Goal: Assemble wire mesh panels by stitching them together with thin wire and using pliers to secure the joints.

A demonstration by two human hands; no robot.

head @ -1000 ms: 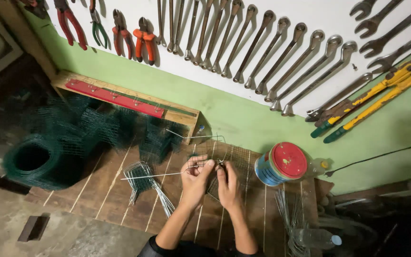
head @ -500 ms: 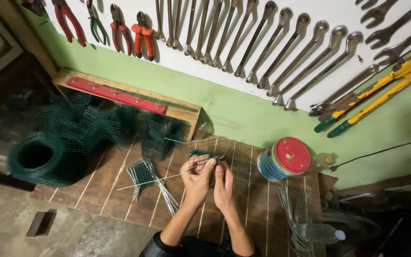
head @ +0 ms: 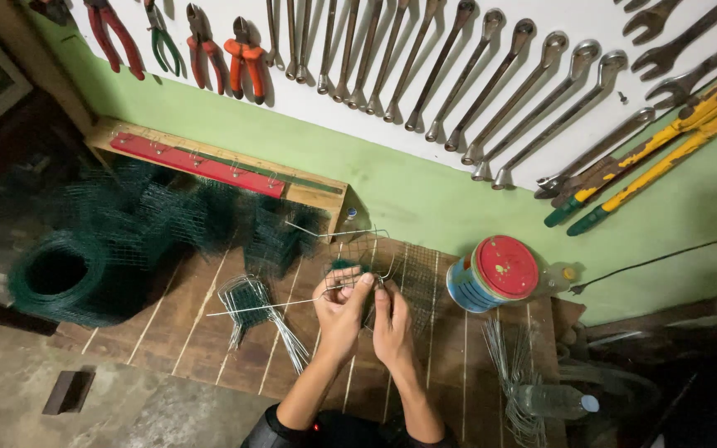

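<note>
— Green mesh piece sat where, compared with the tin can?

— Left of the tin can, on the wooden bench, touching both hands. The left hand pinched a long straight wire between thumb and forefinger, right at the mesh edge. The right hand lay just beside it, nearer the can, fingers pressed together around the same spot; what exactly it gripped, I could not tell.

— Anything different from half a second before?

— Little. The hands had stayed together at the mesh, and the wire still ran out leftward, away from the can. The view had shifted slightly, so the can sat a touch lower.

— And around them?

— A bundle of cut wires lay further left of the can, beyond the hands. A roll of green mesh stood far left of it. Wrenches hung on the wall above the can, pliers up and to the left.
</note>
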